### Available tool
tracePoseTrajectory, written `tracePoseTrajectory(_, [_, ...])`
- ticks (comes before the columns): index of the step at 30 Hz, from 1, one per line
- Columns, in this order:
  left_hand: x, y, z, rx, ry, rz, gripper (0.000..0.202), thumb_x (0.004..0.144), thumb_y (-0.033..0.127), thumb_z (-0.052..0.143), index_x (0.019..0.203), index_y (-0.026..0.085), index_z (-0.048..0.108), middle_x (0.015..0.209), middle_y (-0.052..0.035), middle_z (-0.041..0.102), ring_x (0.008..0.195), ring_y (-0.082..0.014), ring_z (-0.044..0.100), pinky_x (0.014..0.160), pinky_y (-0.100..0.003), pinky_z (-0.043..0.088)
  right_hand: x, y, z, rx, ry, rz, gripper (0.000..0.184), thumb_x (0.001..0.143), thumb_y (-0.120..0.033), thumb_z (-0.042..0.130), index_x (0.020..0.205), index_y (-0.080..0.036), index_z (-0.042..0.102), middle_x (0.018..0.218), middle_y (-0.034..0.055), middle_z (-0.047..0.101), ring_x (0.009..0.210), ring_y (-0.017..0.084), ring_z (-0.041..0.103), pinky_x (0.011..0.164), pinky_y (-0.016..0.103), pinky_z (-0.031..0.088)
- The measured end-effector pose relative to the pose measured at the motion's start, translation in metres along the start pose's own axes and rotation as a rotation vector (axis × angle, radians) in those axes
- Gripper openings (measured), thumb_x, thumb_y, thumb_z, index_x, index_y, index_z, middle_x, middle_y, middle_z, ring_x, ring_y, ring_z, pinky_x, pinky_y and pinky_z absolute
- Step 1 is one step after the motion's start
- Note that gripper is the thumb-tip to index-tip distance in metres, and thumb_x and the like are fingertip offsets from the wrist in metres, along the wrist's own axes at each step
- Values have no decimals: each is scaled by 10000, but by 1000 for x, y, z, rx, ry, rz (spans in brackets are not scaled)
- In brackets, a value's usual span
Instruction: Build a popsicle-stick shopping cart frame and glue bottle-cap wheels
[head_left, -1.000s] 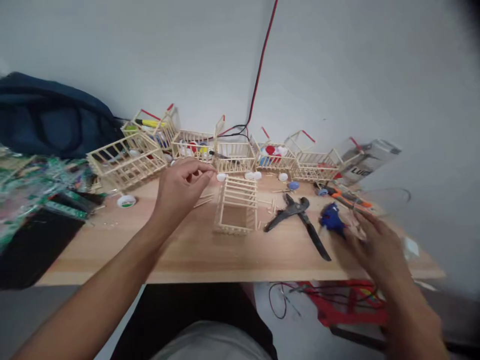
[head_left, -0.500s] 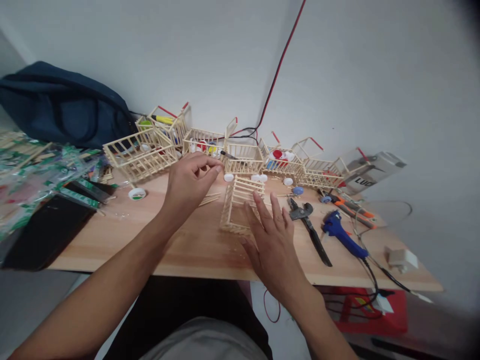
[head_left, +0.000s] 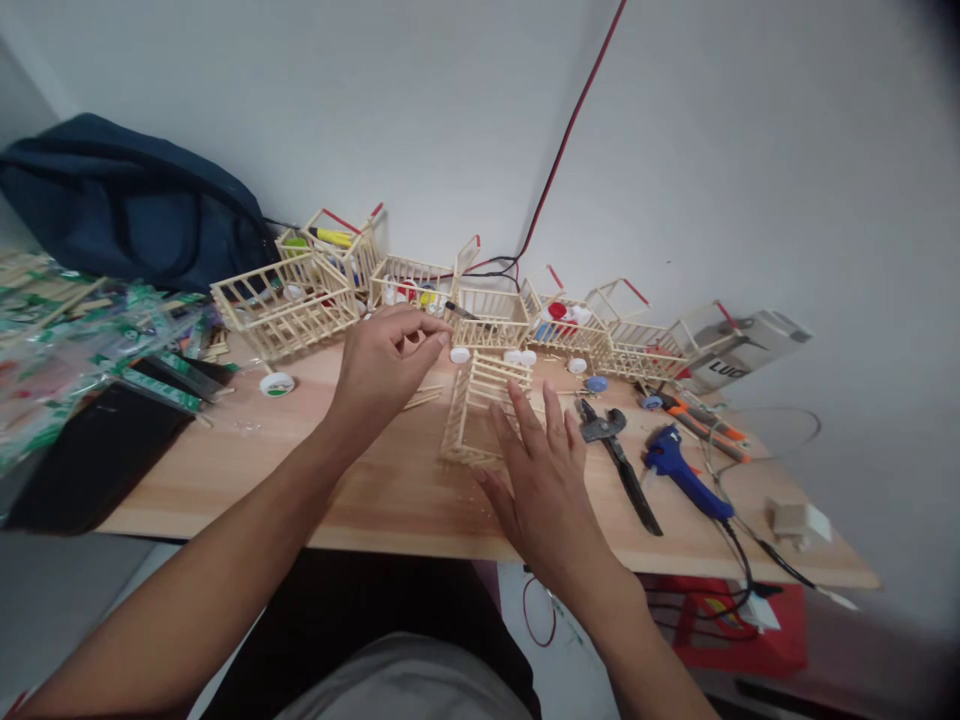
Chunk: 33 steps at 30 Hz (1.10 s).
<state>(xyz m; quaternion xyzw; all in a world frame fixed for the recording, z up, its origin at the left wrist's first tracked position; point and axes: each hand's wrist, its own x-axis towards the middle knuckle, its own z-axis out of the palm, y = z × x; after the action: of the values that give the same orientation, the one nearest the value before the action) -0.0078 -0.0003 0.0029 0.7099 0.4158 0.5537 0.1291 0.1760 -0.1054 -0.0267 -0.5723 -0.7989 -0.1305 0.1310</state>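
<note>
A small basket of thin wooden sticks [head_left: 459,425] stands on the table in front of me, its barred side facing up toward the back. My right hand [head_left: 551,490] is open, fingers spread over the basket's right side, hiding part of it. Up and to the left of the basket, my left hand [head_left: 386,370] has thumb and forefinger pinched together; anything between them is too small to make out. A few loose sticks [head_left: 424,398] lie beside that hand. White round caps [head_left: 460,354] sit just behind the basket.
Behind are several stick carts [head_left: 491,320] with red handles, some holding coloured caps. At right lie black pliers [head_left: 615,455], a blue glue gun [head_left: 686,470] with its cord, and orange-handled pliers [head_left: 701,420]. Plastic-wrapped sticks [head_left: 90,360] and a dark bag [head_left: 142,210] occupy the left.
The view has shifted very slightly. Both hands keep nearly the same pose around the basket, with the left still pinched and the right still spread.
</note>
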Motion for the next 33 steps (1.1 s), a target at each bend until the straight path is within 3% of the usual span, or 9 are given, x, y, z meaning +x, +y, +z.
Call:
tracePoseTrajectory(7, [0, -1, -1, 4, -3, 4, 125, 805, 168, 615, 790, 177, 739, 726, -13, 682, 639, -128, 537, 597, -268, 408, 3, -2, 2, 1, -31, 4, 565, 913, -300, 521, 1448, -148, 420, 1614, 140, 197, 1483, 388, 20, 1110, 662, 197])
tracePoseTrajectory(15, [1, 0, -1, 6, -19, -10, 133, 805, 160, 608, 789, 183, 738, 728, -12, 681, 651, -130, 542, 605, -267, 413, 3, -5, 3, 17, -36, -4, 558, 927, -312, 493, 1441, -109, 418, 1607, 140, 220, 1474, 408, 60, 1117, 655, 195])
tracePoseTrajectory(22, [0, 0, -1, 11, -14, -37, 131, 804, 184, 609, 799, 186, 740, 739, -12, 686, 662, -135, 551, 615, -268, 424, 6, -9, 0, 58, -45, -8, 538, 937, -332, 490, 1445, -173, 415, 1621, 126, 179, 1487, 379, 1, 1120, 649, 191])
tracePoseTrajectory(27, [3, -2, -3, 28, -27, -67, 145, 807, 193, 596, 805, 180, 741, 769, -22, 715, 690, -148, 576, 636, -272, 437, 4, -7, 1, 47, -31, -3, 555, 932, -339, 498, 1441, -131, 415, 1614, 142, 195, 1480, 401, 29, 1120, 653, 185])
tracePoseTrajectory(29, [4, -7, -4, 63, -81, -87, 161, 811, 195, 583, 823, 179, 743, 813, -32, 736, 706, -156, 593, 664, -281, 448, 2, -5, 1, 37, -17, 8, 552, 936, -333, 486, 1440, -119, 412, 1611, 150, 200, 1478, 407, 36, 1117, 659, 181])
tracePoseTrajectory(33, [2, -22, -4, 229, -340, -81, 172, 782, 147, 561, 794, 170, 731, 841, -51, 747, 774, -189, 629, 735, -306, 454, -2, 1, 4, 27, -12, 35, 521, 944, -316, 468, 1430, -133, 422, 1603, 154, 225, 1483, 390, 32, 1114, 660, 187])
